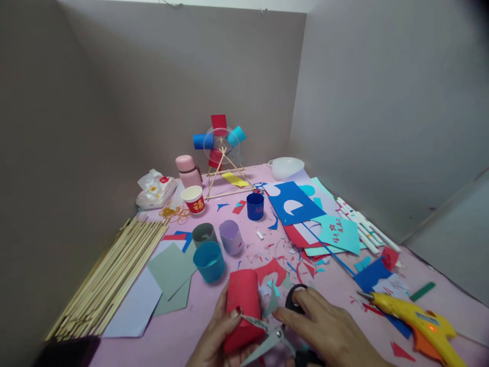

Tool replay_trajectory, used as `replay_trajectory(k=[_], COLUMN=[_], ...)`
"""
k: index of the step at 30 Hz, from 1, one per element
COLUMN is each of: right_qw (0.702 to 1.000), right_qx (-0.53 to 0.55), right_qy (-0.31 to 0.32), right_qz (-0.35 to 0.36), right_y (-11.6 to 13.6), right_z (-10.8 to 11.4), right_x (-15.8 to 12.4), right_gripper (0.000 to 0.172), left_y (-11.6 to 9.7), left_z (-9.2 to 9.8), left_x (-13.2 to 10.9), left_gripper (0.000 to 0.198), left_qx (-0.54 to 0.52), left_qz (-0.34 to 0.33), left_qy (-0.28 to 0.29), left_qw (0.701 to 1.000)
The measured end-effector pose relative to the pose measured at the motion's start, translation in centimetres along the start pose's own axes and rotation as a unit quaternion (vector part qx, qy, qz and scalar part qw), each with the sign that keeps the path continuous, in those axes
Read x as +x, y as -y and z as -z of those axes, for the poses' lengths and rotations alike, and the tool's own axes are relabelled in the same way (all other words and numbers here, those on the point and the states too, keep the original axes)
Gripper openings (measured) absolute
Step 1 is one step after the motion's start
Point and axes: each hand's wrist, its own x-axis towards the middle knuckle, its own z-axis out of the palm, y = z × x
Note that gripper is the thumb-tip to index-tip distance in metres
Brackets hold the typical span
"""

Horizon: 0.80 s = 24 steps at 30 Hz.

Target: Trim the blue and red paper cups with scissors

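Observation:
My left hand is closed around a red paper roll, its thumb near the lower part. With my right hand I grip a pair of scissors by their black handles. The scissor blades are apart, one lying across the roll's lower end and the other below it. Beyond the roll stand a teal paper cup shape, a grey-green one and a lilac one. A curved red paper scrap lies just behind my hands.
Bamboo sticks lie at left. A wheel model of sticks and paper stands at the back near a pink flask. At right are a yellow glue gun, markers and blue paper. Scraps litter the middle.

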Motion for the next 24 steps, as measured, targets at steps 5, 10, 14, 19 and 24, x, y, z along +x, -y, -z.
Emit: replay_trajectory(k=[5,10,14,19,24], right_qw=[1.000,0.997,0.994,0.950,0.820], right_qx=[0.020,0.036,0.067,0.275,0.532], right_qy=[-0.010,-0.021,-0.014,-0.049,-0.018], right_qz=[-0.018,-0.072,-0.083,-0.143,-0.210], right_y=[0.0,0.0,-0.3,0.6,1.5], right_z=[-0.1,-0.4,-0.3,0.7,1.4], right_x=[-0.2,-0.4,-0.4,0.0,0.9], right_gripper=[0.045,0.057,0.057,0.045,0.059], left_y=[0.3,0.7,0.4,0.4,1.7], left_z=[-0.1,0.7,0.8,0.4,0.7], left_x=[0.2,1.2,1.2,0.8,0.9], left_gripper=[0.094,0.089,0.044,0.059,0.084], left_qx=[-0.024,0.103,0.166,0.213,0.248], left_qz=[-0.001,-0.183,-0.235,-0.270,-0.354], left_qy=[0.037,0.019,-0.004,0.032,0.053], left_qw=[0.999,0.978,0.958,0.938,0.900])
